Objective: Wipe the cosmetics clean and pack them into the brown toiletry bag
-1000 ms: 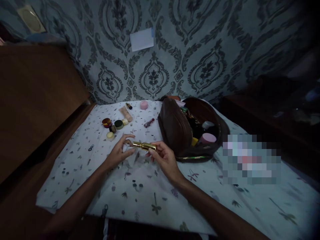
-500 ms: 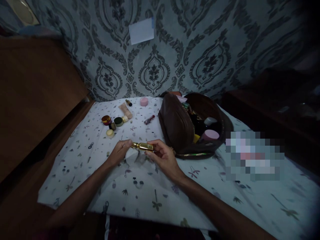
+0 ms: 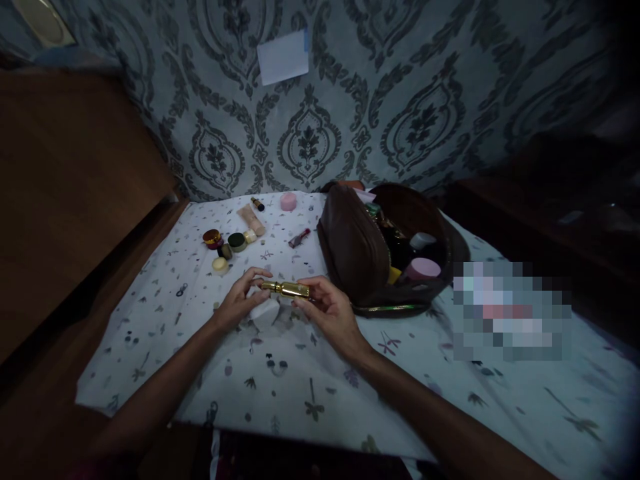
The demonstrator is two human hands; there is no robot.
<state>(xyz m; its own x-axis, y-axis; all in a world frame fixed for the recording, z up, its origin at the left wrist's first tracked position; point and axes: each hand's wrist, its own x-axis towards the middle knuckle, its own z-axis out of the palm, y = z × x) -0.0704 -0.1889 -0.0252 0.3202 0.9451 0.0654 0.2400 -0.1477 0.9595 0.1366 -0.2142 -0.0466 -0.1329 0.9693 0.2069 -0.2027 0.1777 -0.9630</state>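
My right hand (image 3: 334, 308) pinches the right end of a shiny gold cosmetic tube (image 3: 287, 289), which lies nearly level above the bed-like surface. Its narrower left end points at my left hand (image 3: 243, 300), where the index finger is lifted and the thumb is close beneath the tube. A white tissue (image 3: 266, 312) hangs at my left thumb and seems held by that hand; the lower fingers are hidden. Just right of my right hand stands an open brown bag (image 3: 350, 253) with cosmetics inside, among them a pink round lid (image 3: 424, 269).
On the patterned white cloth (image 3: 280, 400) lie a lip gloss tube (image 3: 299, 237), a beige squeeze tube (image 3: 250, 219), a pink jar (image 3: 288, 201), a small dark bottle (image 3: 257, 204) and several small jars (image 3: 237, 241). A wooden cabinet (image 3: 75, 200) borders the left. At right is a blurred-out patch.
My left fingers have loosened from the gold tube's end and spread, with the index finger raised. The tube has shifted slightly right, and more of the white tissue shows.
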